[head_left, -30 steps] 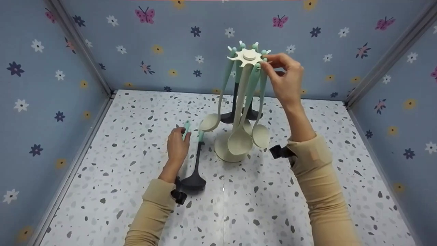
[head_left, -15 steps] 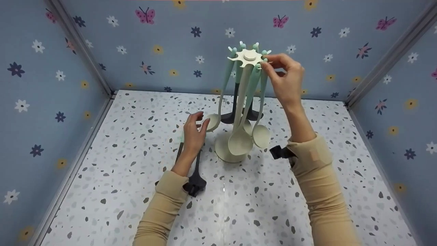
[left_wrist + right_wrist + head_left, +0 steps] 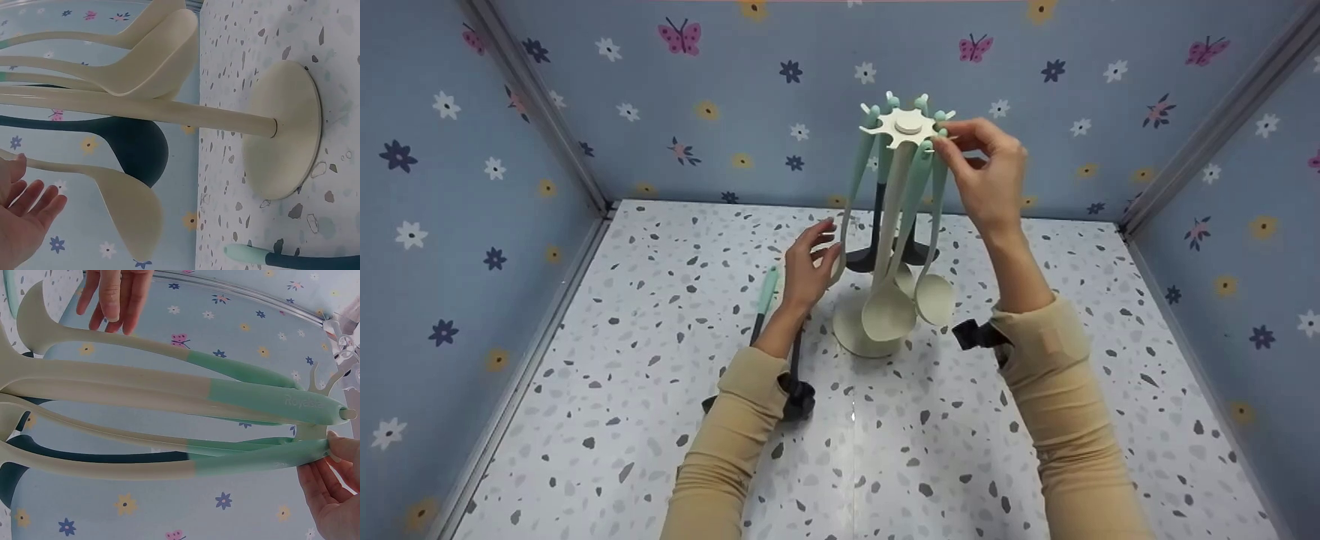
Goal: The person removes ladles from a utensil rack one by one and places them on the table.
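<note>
A cream utensil stand (image 3: 859,330) stands upright, with several mint-handled ladles and spoons hanging from its top. My right hand (image 3: 994,176) pinches the top of one mint handle (image 3: 259,461), still at the stand's hook; its cream ladle bowl (image 3: 935,300) hangs below. On the other side, my left hand (image 3: 806,274) is beside a hanging cream ladle (image 3: 132,208), fingers loose and not wrapped round it. The thumb lies at that ladle's stem in the left wrist view; contact is unclear. Another cream ladle (image 3: 889,311) hangs in front.
Two dark utensils lie left of the stand, partly under my left forearm; one shows a mint handle (image 3: 767,292), the other a dark head (image 3: 799,401). Dark utensils (image 3: 862,259) hang at the stand's back. Patterned walls (image 3: 660,112) enclose the speckled table (image 3: 960,450).
My left hand has left the mint handle of a dark utensil on the table and moved up and right to the hanging cream ladle. My right hand has stayed in place.
</note>
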Available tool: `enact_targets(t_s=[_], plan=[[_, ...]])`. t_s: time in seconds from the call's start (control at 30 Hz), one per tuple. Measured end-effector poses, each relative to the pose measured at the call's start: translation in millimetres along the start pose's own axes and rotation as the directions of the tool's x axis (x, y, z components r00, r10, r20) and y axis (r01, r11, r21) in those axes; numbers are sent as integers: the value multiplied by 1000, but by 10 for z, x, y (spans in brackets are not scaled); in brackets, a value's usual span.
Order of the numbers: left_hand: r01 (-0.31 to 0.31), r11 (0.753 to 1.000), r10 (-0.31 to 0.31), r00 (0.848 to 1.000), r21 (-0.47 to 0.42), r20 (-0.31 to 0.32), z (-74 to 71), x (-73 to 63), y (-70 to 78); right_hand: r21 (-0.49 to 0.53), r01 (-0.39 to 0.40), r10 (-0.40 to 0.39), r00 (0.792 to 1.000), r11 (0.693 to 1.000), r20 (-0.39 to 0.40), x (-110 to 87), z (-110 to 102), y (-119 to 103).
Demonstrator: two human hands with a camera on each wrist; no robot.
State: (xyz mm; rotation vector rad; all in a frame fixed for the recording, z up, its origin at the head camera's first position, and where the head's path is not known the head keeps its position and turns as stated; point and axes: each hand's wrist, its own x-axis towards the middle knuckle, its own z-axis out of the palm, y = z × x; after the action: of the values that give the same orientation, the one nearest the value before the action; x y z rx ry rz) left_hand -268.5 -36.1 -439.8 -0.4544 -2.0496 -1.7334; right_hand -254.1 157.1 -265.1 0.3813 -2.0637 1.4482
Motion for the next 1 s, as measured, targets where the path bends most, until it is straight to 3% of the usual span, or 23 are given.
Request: enact_targets(t_s=[0.33,0.63,0.8,1.0], plan=[[41,998,-38,997,-57,65,52,149,32,-7,5,-5,1000,1000,-1,-7,-2,0],[31,998,-28,998,-54,58,75,194,46,-31,42,-42,999,999,-9,-12,0,7],[32,997,-29,999,-69,43,76,194,52,-55,91,-92,996,994,-13,-59,4,-157],[22,995,-20,1000,-98,21,56,178,195,-92,28,-29,1000,995,-1,-98,-1,-333]])
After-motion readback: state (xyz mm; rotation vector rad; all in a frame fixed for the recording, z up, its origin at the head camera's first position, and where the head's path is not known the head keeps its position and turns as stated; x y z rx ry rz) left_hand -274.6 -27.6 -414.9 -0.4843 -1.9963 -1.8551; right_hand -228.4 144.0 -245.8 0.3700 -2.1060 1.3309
